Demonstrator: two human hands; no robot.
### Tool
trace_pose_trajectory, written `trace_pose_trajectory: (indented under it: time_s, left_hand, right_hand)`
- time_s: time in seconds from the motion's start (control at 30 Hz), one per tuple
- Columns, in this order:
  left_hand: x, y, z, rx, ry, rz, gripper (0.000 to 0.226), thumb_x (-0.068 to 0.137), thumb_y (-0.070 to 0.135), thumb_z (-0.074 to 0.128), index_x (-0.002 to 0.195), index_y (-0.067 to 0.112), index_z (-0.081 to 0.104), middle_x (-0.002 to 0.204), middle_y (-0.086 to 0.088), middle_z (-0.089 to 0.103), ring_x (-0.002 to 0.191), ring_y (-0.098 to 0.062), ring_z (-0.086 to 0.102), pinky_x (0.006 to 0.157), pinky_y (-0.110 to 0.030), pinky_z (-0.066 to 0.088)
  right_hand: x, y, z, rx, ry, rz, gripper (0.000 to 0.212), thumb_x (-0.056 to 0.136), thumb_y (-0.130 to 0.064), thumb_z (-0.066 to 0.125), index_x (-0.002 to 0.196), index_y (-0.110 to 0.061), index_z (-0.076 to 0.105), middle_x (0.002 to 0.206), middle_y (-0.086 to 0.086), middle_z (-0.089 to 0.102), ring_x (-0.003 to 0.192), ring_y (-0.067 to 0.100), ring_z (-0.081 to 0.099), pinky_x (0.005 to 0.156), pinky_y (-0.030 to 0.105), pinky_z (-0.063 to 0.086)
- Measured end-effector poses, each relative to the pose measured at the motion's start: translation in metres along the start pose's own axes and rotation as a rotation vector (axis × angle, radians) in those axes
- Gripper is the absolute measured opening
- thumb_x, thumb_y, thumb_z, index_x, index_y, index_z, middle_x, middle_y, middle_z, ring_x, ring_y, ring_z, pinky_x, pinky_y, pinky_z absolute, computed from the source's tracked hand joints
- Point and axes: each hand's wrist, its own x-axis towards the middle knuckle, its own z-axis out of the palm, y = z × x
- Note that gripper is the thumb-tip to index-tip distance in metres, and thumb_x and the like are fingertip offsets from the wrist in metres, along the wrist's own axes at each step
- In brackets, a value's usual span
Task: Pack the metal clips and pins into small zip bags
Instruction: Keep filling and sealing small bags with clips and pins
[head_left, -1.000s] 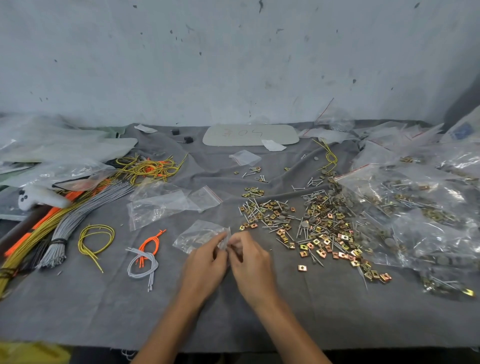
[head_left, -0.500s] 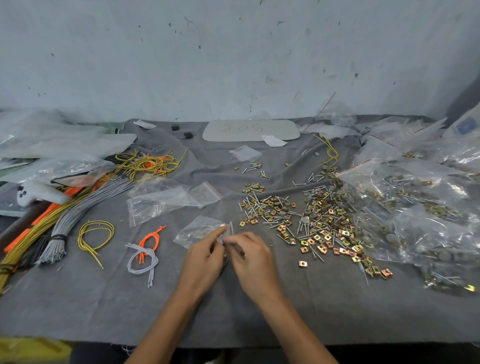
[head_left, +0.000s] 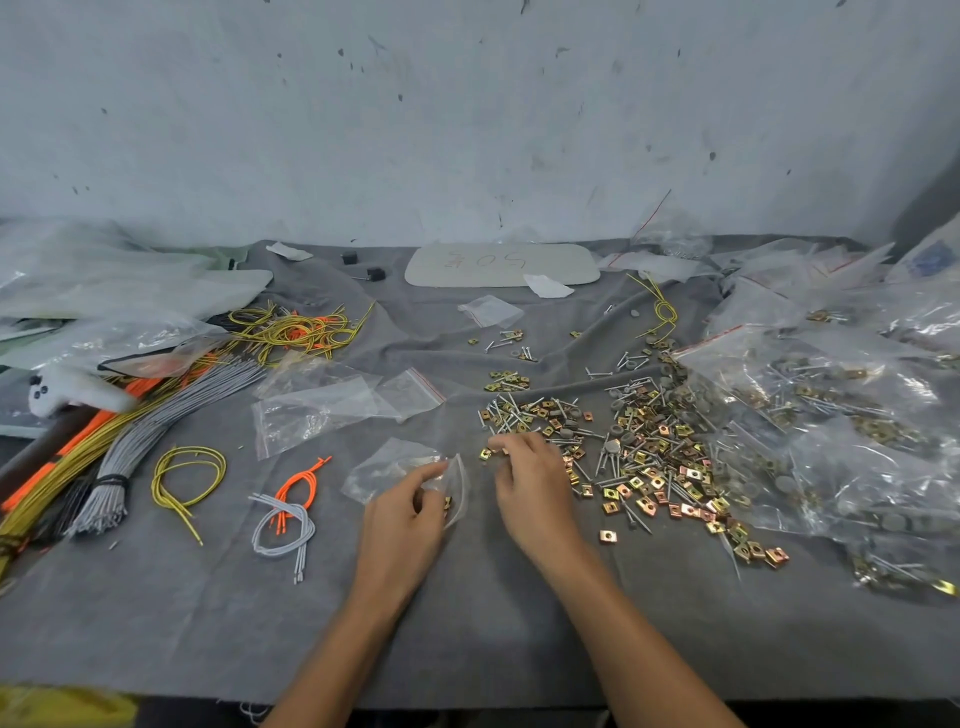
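Our right hand (head_left: 530, 483) has left the zip bag (head_left: 389, 465) for the left edge of the clip-and-pin pile (head_left: 639, 452), centre-right; whether its curled fingers pinch one we cannot tell. Our left hand (head_left: 405, 519) pinches the zip bag at centre frame, awaiting another piece.

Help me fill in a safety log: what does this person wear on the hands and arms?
Nothing is worn. The left hand and right hand are bare: no gloves, rings or tape show. The forearms are bare too, with no sleeves, watch or bands down to the picture's lower edge.
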Motion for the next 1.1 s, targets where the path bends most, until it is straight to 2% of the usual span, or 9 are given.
trace_pose_trajectory:
  time_s: [0.07,0.13,0.23,0.33,0.63,0.8,0.87,1.0,1.1]
  left_hand:
    - [0.0,0.0,0.0,-0.024,-0.011,-0.008,0.036,0.089,0.016,0.055,0.119,0.026,0.073,0.07,-0.004,0.069,0.055,-0.004,0.052,0.064,-0.023,0.044]
    - [0.0,0.0,-0.001,-0.064,-0.014,-0.025,0.043,0.083,0.026,0.049,0.118,0.026,0.073,0.075,-0.003,0.072,0.06,-0.005,0.057,0.068,-0.024,0.047]
    - [0.001,0.0,-0.001,-0.079,-0.013,-0.038,0.048,0.079,0.027,0.046,0.118,0.027,0.073,0.083,-0.001,0.074,0.067,-0.008,0.063,0.072,-0.024,0.049]
    - [0.0,0.0,-0.001,-0.083,-0.015,-0.043,0.048,0.078,0.027,0.045,0.118,0.028,0.073,0.071,-0.001,0.07,0.056,-0.004,0.054,0.061,-0.02,0.044]
    - [0.0,0.0,-0.001,-0.068,-0.025,-0.041,0.049,0.079,0.027,0.045,0.119,0.026,0.074,0.07,0.003,0.07,0.058,-0.004,0.056,0.064,-0.024,0.047]
    - [-0.001,0.0,-0.001,-0.065,-0.026,-0.045,0.049,0.08,0.027,0.045,0.12,0.027,0.073,0.068,0.001,0.069,0.056,-0.005,0.053,0.066,-0.03,0.048]
    - [-0.001,0.002,-0.001,-0.059,-0.029,-0.046,0.049,0.08,0.027,0.045,0.121,0.026,0.073,0.073,0.003,0.071,0.061,-0.006,0.058,0.071,-0.032,0.051]
    - [-0.001,0.004,-0.002,-0.029,-0.036,-0.034,0.051,0.079,0.03,0.044,0.121,0.025,0.073,0.084,0.012,0.068,0.087,-0.004,0.063,0.083,-0.026,0.05]
    - [-0.001,0.006,-0.002,-0.031,-0.03,-0.025,0.051,0.079,0.03,0.044,0.121,0.023,0.073,0.088,0.006,0.072,0.087,-0.005,0.064,0.084,-0.026,0.05]
  right_hand:
    - [0.013,0.005,0.002,-0.164,-0.099,-0.05,0.033,0.1,-0.018,0.051,0.132,-0.023,0.06,0.128,0.0,0.056,0.116,0.024,0.046,0.099,0.035,0.04]
    - [0.016,0.005,0.006,-0.288,-0.141,-0.106,0.033,0.103,-0.03,0.046,0.133,-0.025,0.06,0.131,0.0,0.053,0.115,0.025,0.045,0.099,0.035,0.039]
    - [0.012,0.004,0.009,-0.316,-0.116,-0.121,0.029,0.103,-0.036,0.046,0.123,-0.024,0.064,0.125,0.0,0.055,0.111,0.024,0.047,0.096,0.035,0.038]
    - [0.008,0.006,0.005,-0.289,-0.113,-0.093,0.022,0.101,-0.038,0.051,0.112,-0.023,0.063,0.117,0.0,0.056,0.108,0.022,0.047,0.096,0.035,0.039]
    - [-0.01,0.003,-0.003,-0.17,-0.101,-0.049,0.011,0.098,-0.026,0.059,0.095,-0.015,0.057,0.102,0.004,0.058,0.096,0.024,0.051,0.084,0.036,0.04]
    - [-0.008,-0.001,-0.006,-0.156,-0.086,0.003,0.008,0.101,-0.019,0.051,0.096,-0.014,0.053,0.096,0.005,0.062,0.089,0.027,0.055,0.074,0.038,0.04]
    - [-0.008,-0.002,-0.007,-0.144,-0.07,0.007,0.007,0.101,-0.019,0.051,0.095,-0.015,0.052,0.095,0.005,0.061,0.088,0.027,0.055,0.072,0.038,0.039]
    - [-0.017,-0.003,-0.009,-0.151,-0.058,-0.031,0.007,0.098,-0.022,0.057,0.095,-0.017,0.052,0.096,0.002,0.06,0.089,0.025,0.054,0.076,0.037,0.042]
    - [-0.017,-0.002,-0.012,-0.04,-0.037,-0.015,0.009,0.096,-0.018,0.06,0.09,-0.017,0.053,0.091,0.0,0.06,0.085,0.023,0.054,0.076,0.039,0.044]
